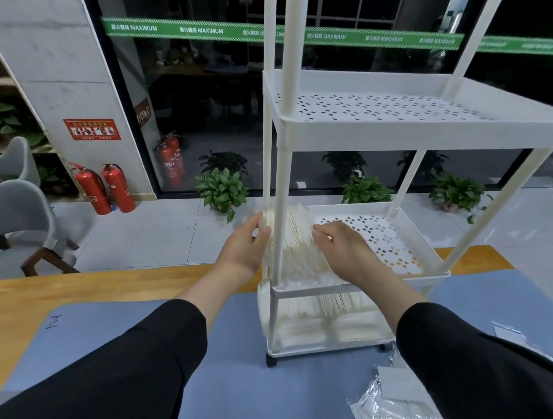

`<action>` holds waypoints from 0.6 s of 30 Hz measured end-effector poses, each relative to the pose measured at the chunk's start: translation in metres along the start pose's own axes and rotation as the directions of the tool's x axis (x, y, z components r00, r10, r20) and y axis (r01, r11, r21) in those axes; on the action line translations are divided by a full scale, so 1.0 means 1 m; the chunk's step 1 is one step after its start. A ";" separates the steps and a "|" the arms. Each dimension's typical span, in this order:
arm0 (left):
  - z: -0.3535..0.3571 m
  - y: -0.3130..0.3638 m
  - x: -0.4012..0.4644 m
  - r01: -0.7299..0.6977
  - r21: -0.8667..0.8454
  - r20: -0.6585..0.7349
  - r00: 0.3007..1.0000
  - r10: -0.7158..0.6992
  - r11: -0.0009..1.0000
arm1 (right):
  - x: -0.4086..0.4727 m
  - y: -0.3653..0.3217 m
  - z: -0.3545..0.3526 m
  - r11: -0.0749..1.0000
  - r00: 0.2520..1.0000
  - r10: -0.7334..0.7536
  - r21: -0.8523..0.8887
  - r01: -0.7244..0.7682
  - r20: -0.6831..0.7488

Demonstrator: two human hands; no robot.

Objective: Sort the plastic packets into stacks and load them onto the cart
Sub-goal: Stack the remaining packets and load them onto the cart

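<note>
My left hand (242, 246) presses straight fingers against stack (294, 241) end, outside cart (351, 130) post. Stack stands on edge on middle shelf (403, 243), left end. My right hand (340, 247) flat on stack's other side, fingers loosely bent, grasping nothing. Risk: easing pressure lets slick packets fan, topple, slide over low rim. Loose packets (393, 407) wait on table (248, 395), right.
</note>
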State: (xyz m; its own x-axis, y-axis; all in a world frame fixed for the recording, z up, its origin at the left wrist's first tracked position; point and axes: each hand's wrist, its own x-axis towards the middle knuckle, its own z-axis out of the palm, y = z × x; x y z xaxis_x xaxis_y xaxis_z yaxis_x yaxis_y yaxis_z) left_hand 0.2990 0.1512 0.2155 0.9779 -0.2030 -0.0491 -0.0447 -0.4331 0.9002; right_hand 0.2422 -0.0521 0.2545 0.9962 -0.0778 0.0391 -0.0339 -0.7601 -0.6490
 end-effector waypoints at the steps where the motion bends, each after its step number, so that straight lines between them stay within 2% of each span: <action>1: 0.000 0.000 0.000 -0.005 0.015 -0.002 1.000 0.005 1.000 | -0.001 0.003 0.000 1.000 1.000 0.012 -0.004 -0.012 -0.011; 6: -0.001 0.000 0.001 -0.018 0.063 -0.031 0.999 0.020 0.998 | -0.002 0.007 -0.005 0.996 0.995 0.090 0.022 -0.089 -0.046; 13: 0.000 0.003 -0.002 -0.010 -0.005 -0.108 0.994 0.009 1.000 | -0.002 0.010 -0.007 0.996 0.994 0.078 -0.031 -0.080 -0.071; 18: -0.003 0.015 -0.020 -0.046 0.028 -0.273 0.961 0.052 0.999 | -0.005 0.012 -0.008 0.994 0.991 0.105 0.006 -0.105 -0.088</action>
State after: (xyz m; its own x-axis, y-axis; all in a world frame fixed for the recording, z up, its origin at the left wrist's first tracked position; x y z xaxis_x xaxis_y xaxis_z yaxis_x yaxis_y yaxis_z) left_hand 0.2795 0.1512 0.2310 0.9928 0.0225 0.1180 -0.0955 -0.4481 0.8889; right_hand 0.2360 -0.0655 0.2524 0.9762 -0.2136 0.0375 -0.1376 -0.7438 -0.6541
